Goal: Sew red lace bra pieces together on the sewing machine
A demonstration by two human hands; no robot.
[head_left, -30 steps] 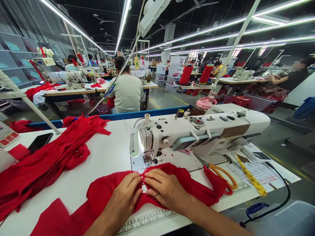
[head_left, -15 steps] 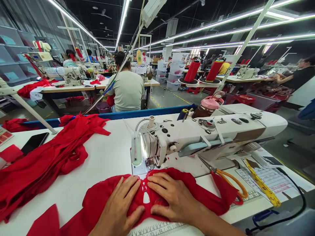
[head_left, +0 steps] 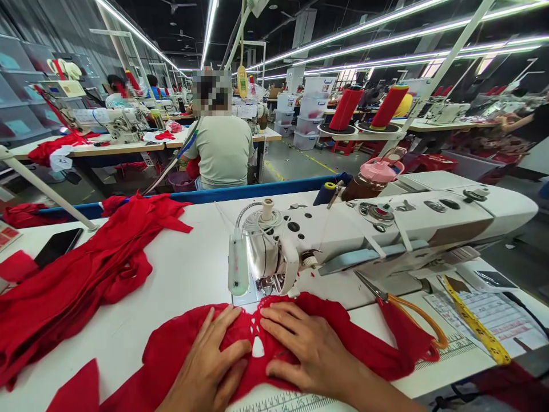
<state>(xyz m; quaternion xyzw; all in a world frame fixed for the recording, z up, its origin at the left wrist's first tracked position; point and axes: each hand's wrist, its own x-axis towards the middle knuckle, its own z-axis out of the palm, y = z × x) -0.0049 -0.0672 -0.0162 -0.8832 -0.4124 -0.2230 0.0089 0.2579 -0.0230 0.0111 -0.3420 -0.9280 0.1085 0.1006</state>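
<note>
A red garment piece [head_left: 182,326] with a small lacy, open-cut centre lies in front of the sewing machine [head_left: 338,243]. My left hand [head_left: 212,360] rests on the fabric left of the openwork, with fingers stretched out. Flat on the right side lies my right hand [head_left: 306,346], thumb apart from the fingers. The fabric's upper edge sits just below the machine's presser foot [head_left: 268,284]; whether it reaches under the foot I cannot tell. Part of the cloth is hidden under both hands.
More red cloth [head_left: 98,269] is heaped at left, near a black phone [head_left: 58,246]. Orange-handled scissors [head_left: 416,315], a yellow tape measure [head_left: 476,326] and a paper sheet lie at right. A pink-lidded bottle [head_left: 371,177] stands behind the machine. A person [head_left: 223,149] sits ahead.
The view has shifted, so the machine and scissors appear larger and farther right. On my left hand, a finger has come down nearer the thumb. The garment lies almost the same.
</note>
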